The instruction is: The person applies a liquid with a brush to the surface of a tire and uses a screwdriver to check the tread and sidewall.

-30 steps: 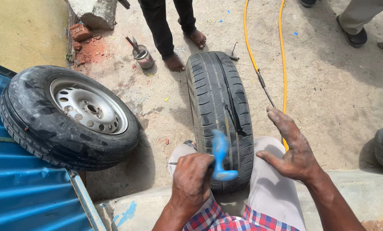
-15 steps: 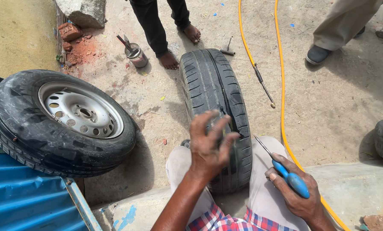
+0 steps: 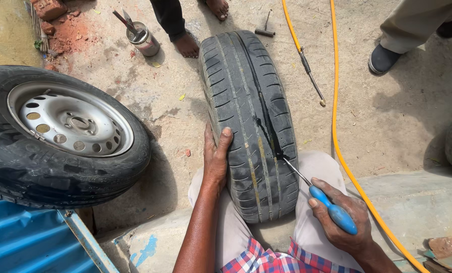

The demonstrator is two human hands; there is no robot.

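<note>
An upright black tyre point(image 3: 248, 116) stands between my knees, tread facing up. My left hand point(image 3: 217, 157) lies flat against its left sidewall, fingers over the tread edge. My right hand point(image 3: 342, 222) is closed around a blue-handled screwdriver point(image 3: 332, 210). Its thin metal shaft point(image 3: 296, 173) points up-left, and the tip touches a tread groove on the tyre's right side.
A second tyre on a silver steel rim point(image 3: 69, 124) lies at left beside a blue metal sheet point(image 3: 29, 242). A yellow hose point(image 3: 337, 121) runs along the right. A metal tin with tools point(image 3: 144, 39), a bare foot point(image 3: 188, 45) and a shoe point(image 3: 382, 58) are at the far side.
The screwdriver passed from my left hand to my right. My left hand then slid from the tread top down to the left sidewall. The screwdriver tip reached the tread groove.
</note>
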